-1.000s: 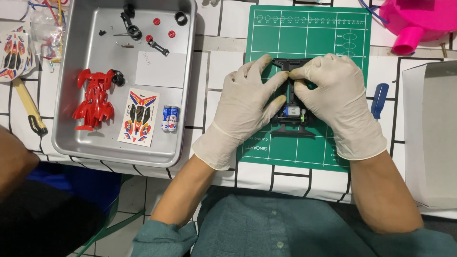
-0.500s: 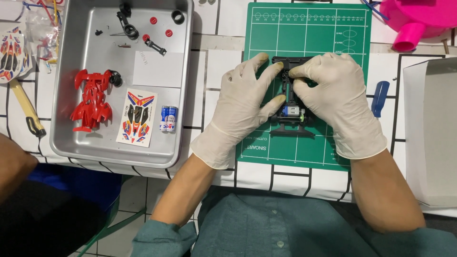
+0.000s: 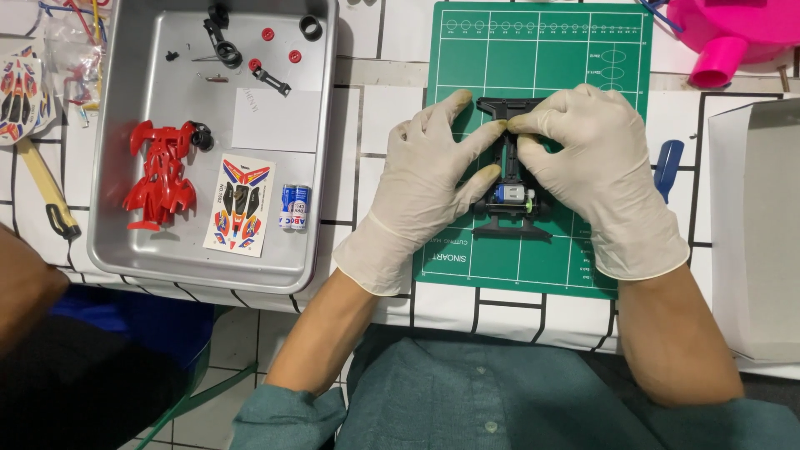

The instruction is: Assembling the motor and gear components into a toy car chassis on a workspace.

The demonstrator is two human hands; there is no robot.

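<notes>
Two hands in pale latex gloves meet over a small black plastic toy-car chassis (image 3: 510, 187) lying on a green cutting mat (image 3: 542, 58) at the middle of the white, black-lined surface (image 3: 383, 108). The left hand (image 3: 425, 187) grips the chassis from its left side, fingers curled against the frame; the right hand (image 3: 596, 167) pinches the far end from the right, fingertips touching those of the left.

To the left sits one grey metal tray (image 3: 325, 167) holding one red plastic car body (image 3: 158, 175), one sticker sheet (image 3: 240, 204), two small blue-and-silver batteries (image 3: 293, 207), three little red discs and several black parts. A blue-handled tool (image 3: 668, 167) lies just right of the mat, partly behind the right hand; a pink plastic object (image 3: 733, 33) sits far right.
</notes>
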